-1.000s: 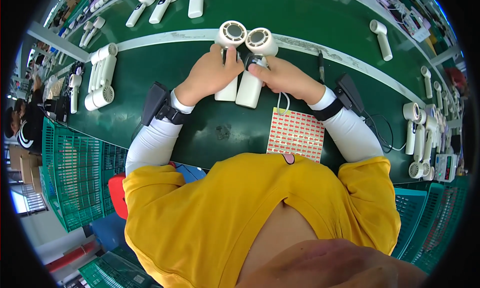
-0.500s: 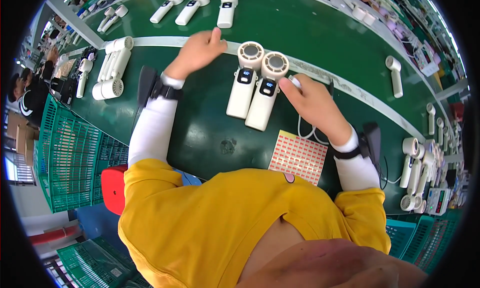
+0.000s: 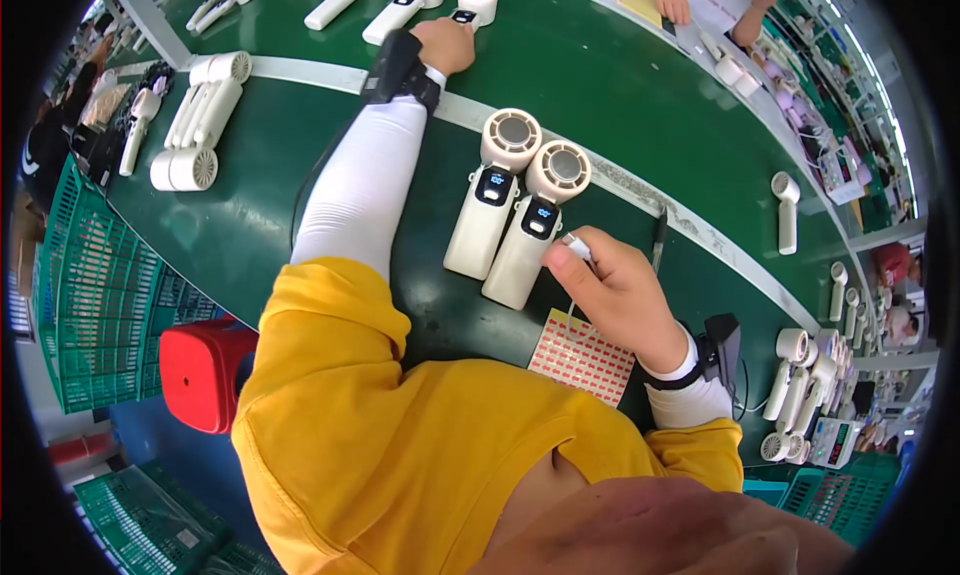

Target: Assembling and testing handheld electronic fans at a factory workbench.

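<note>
Two cream handheld fans lie side by side before me, the left fan (image 3: 478, 220) and the right fan (image 3: 525, 250), round heads away from me and small displays lit. My right hand (image 3: 628, 300) pinches the white plug (image 3: 576, 245) of a cable between thumb and fingers, just right of the right fan's handle. Across the pale rail, my left hand (image 3: 447, 45) is closed over the handle of another handheld fan (image 3: 478, 3); the palm hides most of that handle and some fingertips. A sheet of red stickers (image 3: 583, 360) lies near my right wrist.
Two more fans (image 3: 394, 17) lie left of my left hand. Stacked fans (image 3: 203, 115) stand at the left, more fans (image 3: 797, 390) at the right beside a small device (image 3: 833, 441). A pen (image 3: 660, 237) lies by the rail. Green crates (image 3: 120, 285) and a red stool (image 3: 203, 377) flank the table.
My left hand has moved forward across the rail onto a far fan. My right hand, holding the plug, has drawn slightly back from the right fan. The view has shifted.
</note>
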The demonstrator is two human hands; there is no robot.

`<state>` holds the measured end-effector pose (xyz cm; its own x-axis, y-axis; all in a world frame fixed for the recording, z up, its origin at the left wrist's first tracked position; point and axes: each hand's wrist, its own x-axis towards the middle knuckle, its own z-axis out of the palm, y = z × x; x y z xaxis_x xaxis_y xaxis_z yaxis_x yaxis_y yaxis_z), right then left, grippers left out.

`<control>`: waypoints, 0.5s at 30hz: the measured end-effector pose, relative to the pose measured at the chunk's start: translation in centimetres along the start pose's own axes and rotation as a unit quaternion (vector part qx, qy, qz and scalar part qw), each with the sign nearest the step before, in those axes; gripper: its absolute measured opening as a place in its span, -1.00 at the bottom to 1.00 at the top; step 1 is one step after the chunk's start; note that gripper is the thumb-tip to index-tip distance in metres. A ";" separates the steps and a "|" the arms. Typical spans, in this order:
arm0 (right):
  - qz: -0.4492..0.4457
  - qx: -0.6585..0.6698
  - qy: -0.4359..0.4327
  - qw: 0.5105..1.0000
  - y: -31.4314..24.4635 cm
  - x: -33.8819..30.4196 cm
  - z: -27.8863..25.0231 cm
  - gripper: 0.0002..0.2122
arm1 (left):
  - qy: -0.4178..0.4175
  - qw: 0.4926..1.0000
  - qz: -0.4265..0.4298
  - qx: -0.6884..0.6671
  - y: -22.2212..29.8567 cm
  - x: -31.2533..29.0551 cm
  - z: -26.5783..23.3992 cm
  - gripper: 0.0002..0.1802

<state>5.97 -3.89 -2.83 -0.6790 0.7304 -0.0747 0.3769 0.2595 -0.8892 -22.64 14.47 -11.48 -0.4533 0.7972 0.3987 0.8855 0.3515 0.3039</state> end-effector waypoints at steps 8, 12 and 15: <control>-0.170 -0.039 -0.004 0.985 0.5 -1.0 1.2 -0.84 | -0.003 0.999 0.011 0.048 -2.4 -0.7 -2.4 -0.48; -0.184 -0.029 -0.015 0.982 0.5 -1.4 1.3 -0.85 | 0.060 0.996 0.043 0.055 -4.0 0.6 -1.2 -0.44; -0.195 -0.028 -0.025 0.980 0.2 -1.1 1.0 -0.84 | -0.058 0.996 0.003 -0.072 -4.9 2.6 -1.5 -0.42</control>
<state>6.21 -5.30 -3.40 -0.8074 0.5374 0.2435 0.1152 0.5483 -0.8283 -28.32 14.11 -10.61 -0.4258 0.8530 0.3017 0.8604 0.2786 0.4267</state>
